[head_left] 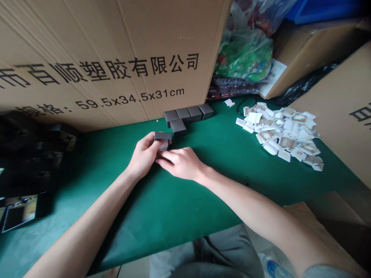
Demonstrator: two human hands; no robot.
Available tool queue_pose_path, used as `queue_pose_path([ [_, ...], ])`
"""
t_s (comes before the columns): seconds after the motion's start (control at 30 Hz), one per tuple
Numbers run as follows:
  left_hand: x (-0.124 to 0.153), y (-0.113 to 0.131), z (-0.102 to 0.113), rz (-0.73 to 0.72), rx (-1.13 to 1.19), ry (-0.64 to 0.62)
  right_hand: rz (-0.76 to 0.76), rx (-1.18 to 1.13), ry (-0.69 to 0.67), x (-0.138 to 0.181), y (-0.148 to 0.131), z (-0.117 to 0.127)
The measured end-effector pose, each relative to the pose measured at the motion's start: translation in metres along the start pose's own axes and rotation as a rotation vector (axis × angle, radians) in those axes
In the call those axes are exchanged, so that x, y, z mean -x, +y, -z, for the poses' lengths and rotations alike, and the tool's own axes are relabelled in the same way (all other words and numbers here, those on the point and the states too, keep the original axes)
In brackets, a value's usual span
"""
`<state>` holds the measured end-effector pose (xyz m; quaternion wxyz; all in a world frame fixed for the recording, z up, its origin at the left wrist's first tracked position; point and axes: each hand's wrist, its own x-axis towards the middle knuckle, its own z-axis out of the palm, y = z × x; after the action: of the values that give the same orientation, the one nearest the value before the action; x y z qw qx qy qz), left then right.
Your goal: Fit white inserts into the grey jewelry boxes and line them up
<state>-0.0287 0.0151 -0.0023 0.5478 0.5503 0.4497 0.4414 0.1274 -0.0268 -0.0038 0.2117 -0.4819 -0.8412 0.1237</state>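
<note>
My left hand [144,154] grips a small dark grey box [162,136] from the left, fingers curled around it on the green table [174,200]. Over the box's near side lies my right hand [181,162], its fingers pressed together against the box. Just beyond, several identical dark grey boxes [188,114] stand in a row against a big cardboard carton, with one more box [177,126] in front of the row.
A heap of small white and tan cards [285,133] lies at the right. A large printed carton [110,58] walls the back, another carton [342,112] the right. Dark trays [26,154] are stacked at the left. Plastic bags [246,54] sit behind.
</note>
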Motion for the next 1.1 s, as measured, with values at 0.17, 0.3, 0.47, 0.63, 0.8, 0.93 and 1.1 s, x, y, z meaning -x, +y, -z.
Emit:
queue_pose_path([
  [0.17, 0.0003, 0.0010, -0.0013, -0.005, -0.008, -0.002, -0.007, 0.004, -0.005, -0.0006, -0.0008, -0.0003],
  [0.3, -0.0003, -0.0005, -0.0013, -0.002, 0.005, 0.002, -0.006, 0.000, -0.002, -0.0007, -0.0009, -0.0004],
  [0.47, 0.0003, 0.0012, -0.0003, 0.000, -0.004, -0.010, -0.004, -0.008, 0.001, -0.0004, -0.0007, 0.0008],
  [0.63, 0.0011, 0.0026, -0.0006, 0.012, -0.013, -0.005, -0.004, -0.013, 0.008, -0.0007, -0.0006, 0.0004],
  [0.8, 0.0003, 0.0013, 0.0001, -0.003, -0.018, -0.017, -0.005, -0.006, 0.005, -0.0006, -0.0003, -0.0009],
  [0.93, 0.0000, 0.0002, 0.0009, -0.010, -0.020, -0.025, -0.007, -0.004, 0.000, -0.0006, -0.0003, -0.0008],
  [1.1, 0.0003, -0.0001, 0.0009, -0.010, -0.023, -0.028, -0.004, -0.006, 0.013, -0.0008, 0.0004, -0.0018],
])
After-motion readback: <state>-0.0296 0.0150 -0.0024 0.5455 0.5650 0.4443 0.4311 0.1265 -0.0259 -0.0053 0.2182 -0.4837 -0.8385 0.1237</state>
